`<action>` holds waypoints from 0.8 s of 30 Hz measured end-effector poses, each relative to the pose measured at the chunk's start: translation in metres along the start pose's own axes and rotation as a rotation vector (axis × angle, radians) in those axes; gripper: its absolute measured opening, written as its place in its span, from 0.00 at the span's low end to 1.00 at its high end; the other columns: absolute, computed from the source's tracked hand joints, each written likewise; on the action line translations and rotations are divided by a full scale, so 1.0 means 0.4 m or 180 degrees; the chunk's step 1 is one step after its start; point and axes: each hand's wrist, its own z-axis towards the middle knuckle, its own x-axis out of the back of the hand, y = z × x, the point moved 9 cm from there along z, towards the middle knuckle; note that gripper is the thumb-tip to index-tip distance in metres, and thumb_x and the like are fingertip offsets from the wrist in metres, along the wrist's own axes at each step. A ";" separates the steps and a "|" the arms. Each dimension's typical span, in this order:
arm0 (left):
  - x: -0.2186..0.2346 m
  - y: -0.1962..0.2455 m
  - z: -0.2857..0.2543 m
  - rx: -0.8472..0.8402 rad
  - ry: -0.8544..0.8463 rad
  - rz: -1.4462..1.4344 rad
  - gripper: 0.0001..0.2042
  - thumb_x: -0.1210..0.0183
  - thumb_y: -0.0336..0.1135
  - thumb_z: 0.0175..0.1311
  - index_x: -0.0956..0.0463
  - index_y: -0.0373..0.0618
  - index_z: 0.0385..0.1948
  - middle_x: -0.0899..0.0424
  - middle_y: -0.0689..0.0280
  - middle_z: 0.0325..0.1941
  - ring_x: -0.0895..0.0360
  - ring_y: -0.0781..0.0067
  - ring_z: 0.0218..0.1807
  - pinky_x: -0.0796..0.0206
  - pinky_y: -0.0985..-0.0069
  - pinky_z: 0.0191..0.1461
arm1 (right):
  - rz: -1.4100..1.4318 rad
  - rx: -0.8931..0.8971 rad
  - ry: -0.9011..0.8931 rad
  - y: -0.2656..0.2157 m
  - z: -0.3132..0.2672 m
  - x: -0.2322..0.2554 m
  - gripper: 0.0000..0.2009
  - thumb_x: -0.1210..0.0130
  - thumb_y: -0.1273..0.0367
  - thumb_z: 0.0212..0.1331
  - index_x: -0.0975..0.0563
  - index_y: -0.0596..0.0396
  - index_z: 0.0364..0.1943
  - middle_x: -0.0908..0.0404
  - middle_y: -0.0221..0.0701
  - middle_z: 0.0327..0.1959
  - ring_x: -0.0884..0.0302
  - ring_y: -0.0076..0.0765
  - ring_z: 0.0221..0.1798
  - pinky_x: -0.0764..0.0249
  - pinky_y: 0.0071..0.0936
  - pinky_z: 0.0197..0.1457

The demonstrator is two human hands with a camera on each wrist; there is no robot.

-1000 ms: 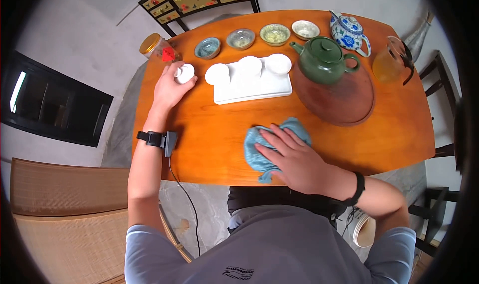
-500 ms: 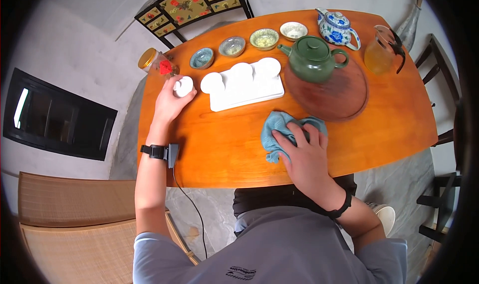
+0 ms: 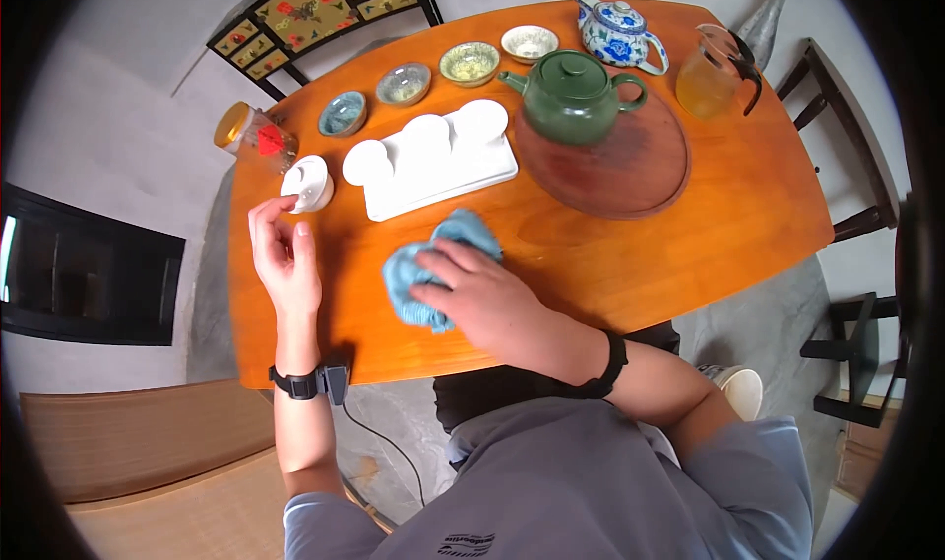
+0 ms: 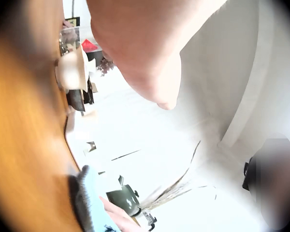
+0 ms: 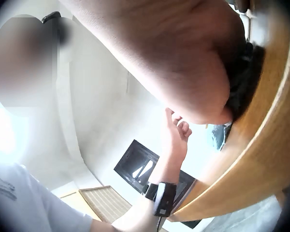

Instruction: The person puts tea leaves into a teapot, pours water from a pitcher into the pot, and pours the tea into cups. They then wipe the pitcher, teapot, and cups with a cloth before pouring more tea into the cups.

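Raised off the table at its left side, my left hand point(image 3: 287, 265) holds nothing, its fingers loosely bent. Its fingertips are beside a white lidded bowl point(image 3: 308, 184); contact cannot be told. My right hand point(image 3: 492, 304) grips a bunched blue cloth point(image 3: 402, 270) against the tabletop, fingers bent over it. Part of the cloth point(image 4: 89, 198) also shows in the left wrist view. Beyond the cloth, a white tray point(image 3: 394, 204) holds several white cups. To its right a green teapot point(image 3: 571, 107) stands on a round brown board point(image 3: 640, 181).
Several small bowls point(image 3: 403, 86) line the far side. A blue-and-white teapot point(image 3: 620, 43) and a glass pitcher point(image 3: 704, 83) of amber liquid stand at the far right. A gold-lidded jar point(image 3: 266, 139) is at the left edge. A cable point(image 3: 394, 445) hangs from the left wrist camera.
My left hand has let go of the white lidded bowl and drawn back toward me. My right hand moved right with the cloth, then back left. The head view has shifted.
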 end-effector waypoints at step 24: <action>-0.232 -0.008 -0.122 0.1029 -0.1979 -0.1683 0.18 0.41 0.16 0.65 0.22 0.38 0.57 0.21 0.70 0.35 0.38 0.88 0.30 0.43 0.87 0.36 | 0.0647 -0.0723 0.0120 0.097 0.004 0.175 0.28 0.31 0.69 0.49 0.20 0.50 0.60 0.22 0.36 0.57 0.28 0.50 0.61 0.33 0.44 0.66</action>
